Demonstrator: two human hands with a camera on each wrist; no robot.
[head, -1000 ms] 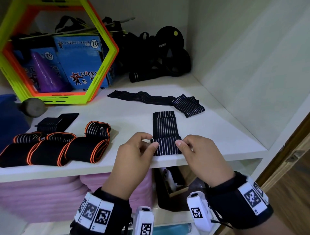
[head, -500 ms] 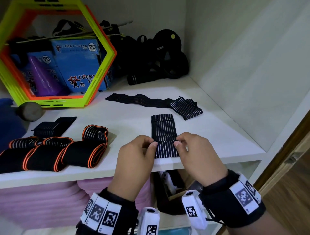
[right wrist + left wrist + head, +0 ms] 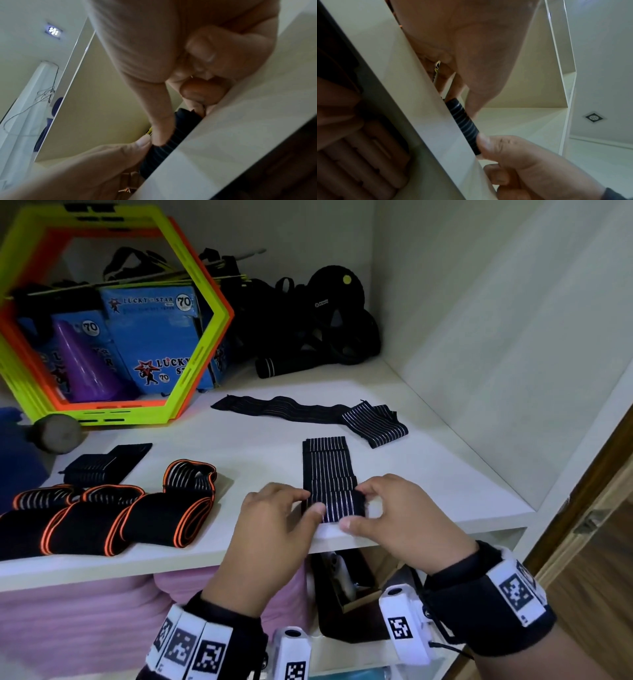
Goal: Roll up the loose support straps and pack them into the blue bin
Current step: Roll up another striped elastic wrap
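Observation:
A black strap with white stripes (image 3: 327,463) lies flat on the white shelf (image 3: 445,494), its near end wound into a small roll (image 3: 464,121) by the front edge. My left hand (image 3: 310,501) pinches the roll's left end and my right hand (image 3: 356,508) pinches its right end. In the right wrist view the roll (image 3: 173,143) sits between both thumbs. A second loose black strap (image 3: 308,409) lies unrolled further back. Several orange-edged straps (image 3: 113,518) lie at the left.
Yellow and orange hexagon frames (image 3: 209,337) lean at the back left around blue boxes (image 3: 154,337) and a purple cone (image 3: 85,364). Black gear (image 3: 325,320) fills the back corner. A grey ball (image 3: 58,433) sits left. Pink rolls (image 3: 85,611) lie beneath the shelf.
Both hands have turned the near end of the strap over and moved away from the shelf edge, so the roll is thicker and the flat part shorter.

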